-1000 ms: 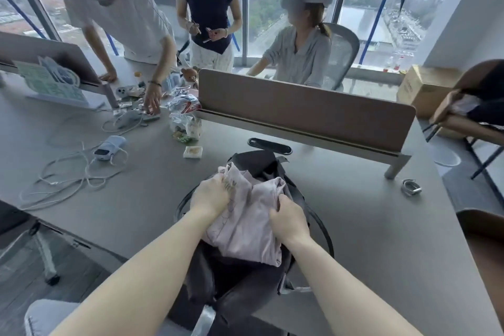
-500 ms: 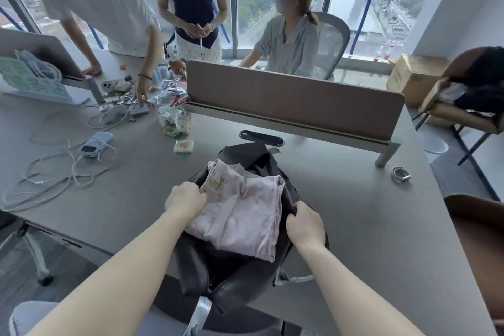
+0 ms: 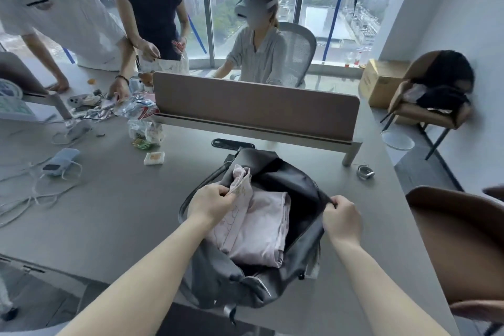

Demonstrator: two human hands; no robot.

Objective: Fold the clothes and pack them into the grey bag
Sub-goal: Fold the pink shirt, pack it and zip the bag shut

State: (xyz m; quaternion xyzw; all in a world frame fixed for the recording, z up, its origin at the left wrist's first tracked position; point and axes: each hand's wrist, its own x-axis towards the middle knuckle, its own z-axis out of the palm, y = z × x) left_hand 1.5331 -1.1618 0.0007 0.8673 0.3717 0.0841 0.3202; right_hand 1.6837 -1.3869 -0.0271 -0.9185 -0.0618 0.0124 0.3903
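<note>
Right hand (image 3: 342, 218) moved to grip grey bag (image 3: 297, 185) rim; left hand (image 3: 211, 203) pinches pink clothes (image 3: 261, 229).

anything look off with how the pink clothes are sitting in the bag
Mostly tidy: the folded pink clothes lie flat inside the grey bag. One end is bunched up and pokes out at the far rim, where the left hand pinches it; the right hand holds the bag's edge open.

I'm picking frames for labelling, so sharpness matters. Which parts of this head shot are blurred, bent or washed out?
Head view: the pink folded clothes, grey bag and both hands, left hand and right hand, read fairly sharp; the people behind the desk divider are soft with motion blur; the wide lens bows the window frames and table edge; daylight through the windows is bright, without hard shadows.
</note>
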